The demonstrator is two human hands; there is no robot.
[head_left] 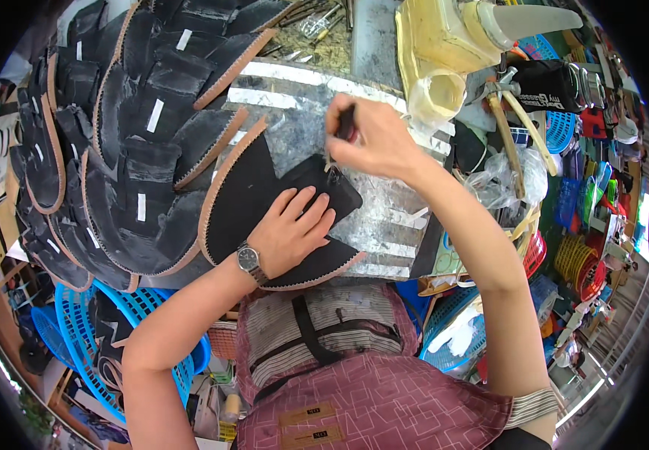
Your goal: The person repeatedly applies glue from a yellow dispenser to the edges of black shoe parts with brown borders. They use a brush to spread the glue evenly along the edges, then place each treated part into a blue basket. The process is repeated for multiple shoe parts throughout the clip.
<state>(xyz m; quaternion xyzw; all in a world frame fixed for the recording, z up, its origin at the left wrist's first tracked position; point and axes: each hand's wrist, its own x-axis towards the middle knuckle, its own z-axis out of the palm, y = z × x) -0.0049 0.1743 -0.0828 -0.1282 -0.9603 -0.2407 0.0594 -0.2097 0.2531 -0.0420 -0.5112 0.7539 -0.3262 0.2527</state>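
Note:
A black curved piece of sheet material (246,176) with a brown zigzag-cut edge, much like a shoe upper, lies on the worktable in front of me. My left hand (292,231) rests flat on it, fingers spread, pressing the piece down. Closed above the piece's far tab, my right hand (366,139) grips a small dark-handled tool (346,124), possibly a brush. Its narrow tip touches or nearly touches the tab, where the surface looks shiny. The fingers cover most of the tool, so its exact kind is unclear.
Several similar black pieces (144,161) overlap on the left. A glue-crusted yellowish container (433,45) stands at the far right, near hammers (508,131). Small metal tools (321,22) lie at the back. Blue baskets (77,322) sit below the table's near edge.

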